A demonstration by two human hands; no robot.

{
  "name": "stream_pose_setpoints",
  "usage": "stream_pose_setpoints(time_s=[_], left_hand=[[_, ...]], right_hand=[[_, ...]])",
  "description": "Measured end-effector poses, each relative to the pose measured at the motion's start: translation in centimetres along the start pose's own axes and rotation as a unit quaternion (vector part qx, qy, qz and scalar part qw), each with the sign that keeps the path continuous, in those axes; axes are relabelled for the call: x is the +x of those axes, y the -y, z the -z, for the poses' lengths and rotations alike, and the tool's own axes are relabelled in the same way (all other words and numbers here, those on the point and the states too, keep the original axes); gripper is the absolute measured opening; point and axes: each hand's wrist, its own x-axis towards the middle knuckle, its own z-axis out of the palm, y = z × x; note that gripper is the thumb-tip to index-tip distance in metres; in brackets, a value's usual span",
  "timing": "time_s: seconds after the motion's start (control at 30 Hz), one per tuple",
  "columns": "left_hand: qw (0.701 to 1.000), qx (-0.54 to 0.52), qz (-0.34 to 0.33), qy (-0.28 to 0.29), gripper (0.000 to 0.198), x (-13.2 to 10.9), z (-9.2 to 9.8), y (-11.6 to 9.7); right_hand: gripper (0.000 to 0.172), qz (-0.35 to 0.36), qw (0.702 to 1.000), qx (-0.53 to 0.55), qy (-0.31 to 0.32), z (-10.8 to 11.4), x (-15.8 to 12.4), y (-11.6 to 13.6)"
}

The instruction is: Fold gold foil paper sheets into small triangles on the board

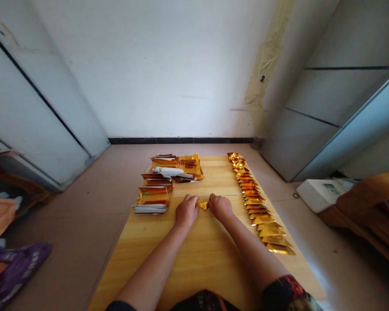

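Between my two hands, over the middle of the wooden table, is a small folded piece of gold foil paper (203, 206). My left hand (187, 210) grips its left end with closed fingers. On the other end, the fingers of my right hand (220, 207) are closed as well. Left of my hands lie stacks of gold foil sheets (154, 196) with white undersides. A long row of folded gold paper pieces (257, 207) overlaps along the table's right side.
The wooden table (181, 259) stands on a tiled floor before a white wall (168, 69). A grey refrigerator (324, 95) is at the right, near a white box (317, 194). Purple and orange bags (22, 263) lie at the left.
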Motion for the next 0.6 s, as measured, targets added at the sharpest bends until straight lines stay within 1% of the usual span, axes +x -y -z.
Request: stream_pose_setpoints(time_s=[0.07, 0.13, 0.2, 0.27, 0.4, 0.53, 0.6], left_hand=[[0.999, 0.027, -0.037, 0.006, 0.024, -0.5, -0.2, -0.1], [0.997, 0.049, -0.052, 0.012, 0.02, -0.9, -0.4, -0.3], [0.996, 0.062, -0.068, 0.016, 0.019, -1.2, -0.5, -0.3], [0.993, 0.074, -0.091, 0.01, 0.02, -1.5, -0.6, -0.3], [0.984, 0.113, -0.138, 0.005, 0.023, -2.1, -0.6, 0.0], [0.973, 0.154, -0.166, 0.036, 0.026, -2.5, -0.1, -0.2], [0.969, 0.169, -0.171, 0.058, 0.027, -2.5, 0.2, -0.5]], right_hand=[[0.018, 0.01, 1.0, 0.004, -0.013, -0.7, -0.2, 0.0], [0.016, 0.02, 0.999, 0.011, -0.023, -1.3, -0.4, 0.1], [0.013, 0.022, 0.999, 0.012, -0.026, -1.7, -0.5, 0.0], [0.013, 0.014, 1.0, 0.011, -0.023, -1.7, -0.5, 0.1], [0.013, 0.014, 1.0, 0.004, -0.009, -0.9, -0.5, 0.2], [0.016, 0.015, 1.0, -0.009, -0.007, 0.5, -0.4, 0.2], [0.017, 0.044, 0.999, 0.004, -0.012, 1.1, -0.1, 0.1]])
